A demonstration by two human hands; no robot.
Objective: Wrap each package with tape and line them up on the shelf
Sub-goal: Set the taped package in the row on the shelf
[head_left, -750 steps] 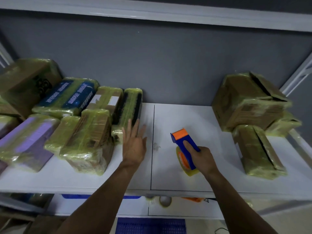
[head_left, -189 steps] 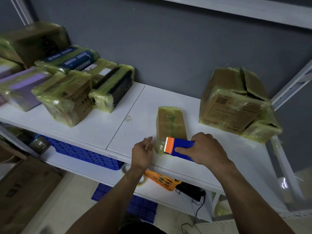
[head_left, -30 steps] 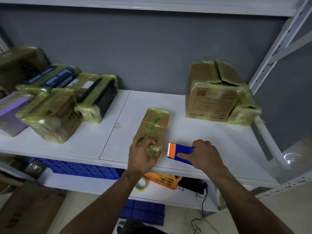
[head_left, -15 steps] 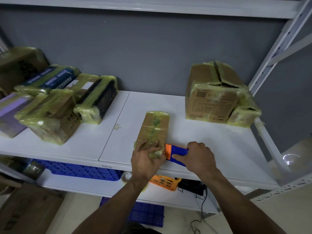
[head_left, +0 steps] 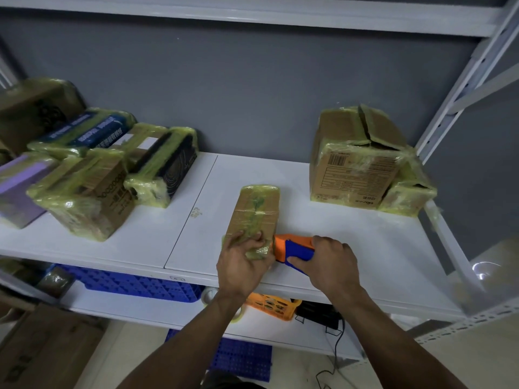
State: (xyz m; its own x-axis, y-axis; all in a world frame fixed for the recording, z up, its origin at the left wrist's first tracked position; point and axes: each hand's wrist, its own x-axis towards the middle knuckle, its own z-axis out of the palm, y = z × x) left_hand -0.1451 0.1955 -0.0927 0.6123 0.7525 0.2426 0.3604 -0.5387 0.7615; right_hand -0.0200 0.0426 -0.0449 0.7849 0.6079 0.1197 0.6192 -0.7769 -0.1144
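Head view: the left hand (head_left: 241, 265) clamps the near end of the slim brown, tape-banded cardboard package (head_left: 254, 211) near the white metal shelf's (head_left: 351, 237) front edge. The right hand (head_left: 330, 265) grips the orange-and-blue tape dispenser (head_left: 292, 247), which touches the package. A slack hold could let the dispenser's pull drag the package off.

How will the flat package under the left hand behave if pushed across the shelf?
The package lies flat and low on the shelf, so it probably slides rather than tips. Its glossy tape skin likely makes it slippery under the left hand. Straight cardboard faces suggest it is stiff; the dispenser in the right hand touches its side.
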